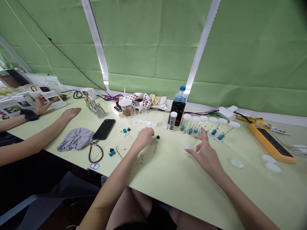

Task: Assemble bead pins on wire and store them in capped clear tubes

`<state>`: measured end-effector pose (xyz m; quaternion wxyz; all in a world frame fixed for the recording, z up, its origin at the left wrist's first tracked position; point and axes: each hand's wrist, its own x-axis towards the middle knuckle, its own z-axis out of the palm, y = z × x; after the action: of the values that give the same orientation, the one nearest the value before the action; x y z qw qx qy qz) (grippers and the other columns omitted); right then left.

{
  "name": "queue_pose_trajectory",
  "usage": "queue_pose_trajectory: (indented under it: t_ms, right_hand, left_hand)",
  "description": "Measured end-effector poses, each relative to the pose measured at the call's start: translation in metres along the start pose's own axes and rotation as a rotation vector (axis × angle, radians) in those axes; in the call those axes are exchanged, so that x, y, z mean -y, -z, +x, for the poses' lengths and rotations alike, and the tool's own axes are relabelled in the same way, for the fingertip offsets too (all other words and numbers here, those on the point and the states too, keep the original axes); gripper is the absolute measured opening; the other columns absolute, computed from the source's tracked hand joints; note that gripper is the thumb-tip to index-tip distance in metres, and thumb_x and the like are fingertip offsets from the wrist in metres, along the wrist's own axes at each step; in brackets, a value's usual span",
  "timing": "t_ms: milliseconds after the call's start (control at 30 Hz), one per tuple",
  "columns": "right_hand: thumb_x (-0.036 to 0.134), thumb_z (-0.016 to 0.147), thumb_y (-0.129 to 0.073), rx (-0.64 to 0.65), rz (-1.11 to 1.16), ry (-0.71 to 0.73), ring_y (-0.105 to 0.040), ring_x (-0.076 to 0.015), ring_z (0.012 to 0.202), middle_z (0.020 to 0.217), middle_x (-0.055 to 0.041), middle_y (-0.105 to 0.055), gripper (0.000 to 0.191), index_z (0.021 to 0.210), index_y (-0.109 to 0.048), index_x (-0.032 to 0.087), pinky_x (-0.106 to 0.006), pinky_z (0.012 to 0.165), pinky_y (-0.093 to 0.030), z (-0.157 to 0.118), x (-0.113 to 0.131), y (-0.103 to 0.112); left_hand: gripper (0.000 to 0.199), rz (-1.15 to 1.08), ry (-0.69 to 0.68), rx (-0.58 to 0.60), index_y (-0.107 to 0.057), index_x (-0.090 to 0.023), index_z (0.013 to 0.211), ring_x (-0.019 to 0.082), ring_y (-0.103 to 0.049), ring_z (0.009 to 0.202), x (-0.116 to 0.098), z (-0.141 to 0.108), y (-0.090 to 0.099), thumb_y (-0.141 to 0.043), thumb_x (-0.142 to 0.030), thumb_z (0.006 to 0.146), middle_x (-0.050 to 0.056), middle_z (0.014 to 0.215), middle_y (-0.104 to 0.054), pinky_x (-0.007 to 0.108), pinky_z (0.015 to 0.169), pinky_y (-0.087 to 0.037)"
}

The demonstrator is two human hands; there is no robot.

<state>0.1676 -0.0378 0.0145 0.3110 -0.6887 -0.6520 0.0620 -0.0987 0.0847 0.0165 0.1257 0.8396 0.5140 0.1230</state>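
Observation:
My left hand [144, 140] is closed, its fingertips pinching a small green metal part [155, 140] low over the table. Next to it are a small black knob [158, 137] and a bent hex key [155, 146]. My right hand [205, 153] is open, thumb and forefinger spread, beside a clear tube with a white end cap [184, 149]; contact is hard to make out. Behind that hand stand several white-capped clear tubes [186, 121] containing blue parts and thin metal pieces. One capped tube [172, 121] holds something dark.
Left of my hand lie blue parts [111, 152], a black phone [104, 129] and a grey cloth [76, 139]. White caps [148, 123] line the back. A phone timer [177, 111] leans on a bottle [180, 94]. An orange power strip [271, 142] sits right. Another person's arms [48, 131] rest left.

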Motion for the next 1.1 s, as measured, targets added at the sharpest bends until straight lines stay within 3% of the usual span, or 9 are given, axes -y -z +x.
queue_pose_trajectory:
  t_ms: [133,300,433,533,633,700,800,933,1100]
  right_hand:
    - [0.043,0.079,-0.054,0.075,0.197,-0.050,-0.055,-0.0138,0.059,0.103,-0.0037,-0.062,0.083,0.143,-0.004,0.024,-0.031,0.063,-0.047,0.005,-0.017,-0.017]
    - [0.042,0.081,-0.051,0.012,0.127,-0.054,-0.055,-0.0136,0.059,0.103,-0.0035,-0.061,0.074,0.141,-0.013,0.024,-0.031,0.064,-0.046,0.013,-0.029,-0.021]
    - [0.047,0.082,-0.052,-0.176,-0.036,-0.020,-0.057,-0.0169,0.067,0.118,-0.0122,-0.052,0.074,0.142,-0.016,0.021,-0.033,0.060,-0.046,0.008,-0.025,-0.014]
    - [0.037,0.087,-0.046,-0.321,-0.115,0.209,-0.057,-0.0209,0.085,0.118,-0.0143,-0.051,0.052,0.134,-0.034,0.019,-0.033,0.068,-0.047,-0.002,-0.010,-0.015]
    - [0.023,0.090,-0.039,-0.201,-0.149,0.480,-0.057,-0.0166,0.077,0.108,-0.0111,-0.055,0.026,0.111,-0.054,0.021,-0.031,0.072,-0.045,-0.008,0.013,-0.030]
    - [0.018,0.090,-0.034,-0.038,-0.171,0.541,-0.057,-0.0187,0.084,0.103,-0.0097,-0.056,0.027,0.104,-0.057,0.021,-0.030,0.071,-0.045,-0.004,0.030,-0.044]
    - [0.018,0.091,-0.034,0.024,-0.161,0.527,-0.057,-0.0166,0.082,0.104,-0.0073,-0.054,0.026,0.108,-0.053,0.022,-0.027,0.065,-0.045,0.014,0.053,-0.067]
    - [0.023,0.092,-0.036,0.016,-0.169,0.469,-0.056,-0.0168,0.083,0.105,-0.0070,-0.051,0.023,0.109,-0.051,0.021,-0.026,0.063,-0.044,0.041,0.074,-0.090]
    - [0.024,0.091,-0.036,-0.039,-0.212,0.421,-0.053,-0.0235,0.092,0.106,-0.0116,-0.050,0.025,0.111,-0.051,0.018,-0.032,0.071,-0.042,0.053,0.075,-0.095]
  left_hand:
    - [0.014,0.000,0.005,0.012,-0.061,-0.017,0.073,0.020,-0.056,0.077,-0.005,0.002,-0.013,-0.067,-0.015,0.061,0.006,0.081,-0.063,0.027,0.061,-0.036]
    - [0.010,-0.029,0.014,0.008,-0.060,-0.017,0.069,0.017,-0.057,0.070,-0.006,0.005,-0.014,-0.062,-0.010,0.062,0.004,0.076,-0.063,0.025,0.060,-0.036]
    - [0.003,-0.058,0.038,-0.018,-0.059,-0.018,0.068,0.016,-0.057,0.067,-0.006,0.001,0.000,-0.061,-0.016,0.066,0.004,0.074,-0.063,0.025,0.058,-0.037]
    - [0.002,-0.137,0.042,-0.087,-0.057,-0.019,0.071,0.016,-0.058,0.069,-0.006,-0.001,0.013,-0.058,-0.020,0.070,0.002,0.074,-0.063,0.025,0.058,-0.039]
    - [0.005,-0.292,0.037,-0.153,-0.056,-0.020,0.073,0.015,-0.058,0.067,-0.008,-0.002,0.020,-0.057,-0.024,0.072,0.001,0.072,-0.063,0.024,0.058,-0.040]
    - [0.007,-0.363,0.021,-0.172,-0.056,-0.019,0.075,0.014,-0.058,0.066,-0.010,-0.002,0.021,-0.057,-0.026,0.072,0.001,0.072,-0.063,0.024,0.058,-0.041]
    - [0.010,-0.425,0.005,-0.166,-0.058,-0.019,0.077,0.014,-0.059,0.066,-0.011,-0.002,0.021,-0.057,-0.028,0.073,0.001,0.072,-0.064,0.023,0.059,-0.042]
    - [0.010,-0.417,-0.001,-0.145,-0.060,-0.019,0.079,0.014,-0.059,0.067,-0.010,-0.002,0.021,-0.056,-0.026,0.073,0.001,0.072,-0.064,0.023,0.059,-0.041]
    - [0.006,-0.234,0.039,-0.139,-0.060,-0.019,0.073,0.015,-0.058,0.066,-0.008,-0.003,0.020,-0.055,-0.018,0.070,0.001,0.070,-0.063,0.025,0.057,-0.038]
